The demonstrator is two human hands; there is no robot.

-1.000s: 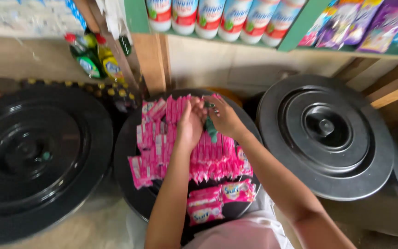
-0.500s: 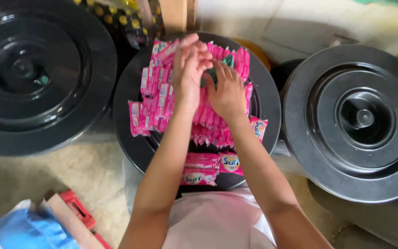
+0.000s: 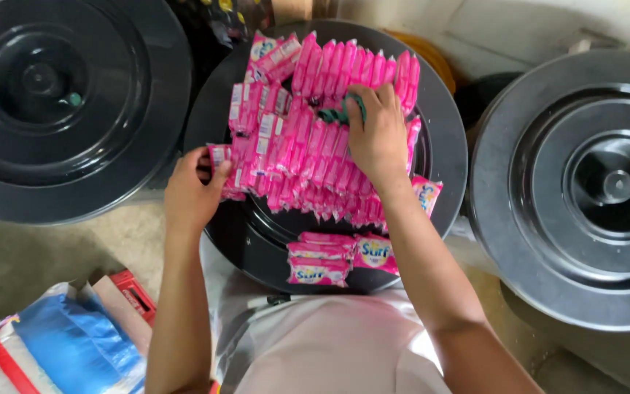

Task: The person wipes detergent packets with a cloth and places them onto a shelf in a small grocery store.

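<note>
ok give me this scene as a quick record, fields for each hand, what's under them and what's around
left hand: grips the edge of a pink sachet strip at the pile's left side
right hand: presses on the pink sachet pile, fingers closed on a small green item
surface: round black plastic lid under the pile
loose sachets: near edge
neighbours: black lid left, grey lid right
floor: blue and red bags
</note>
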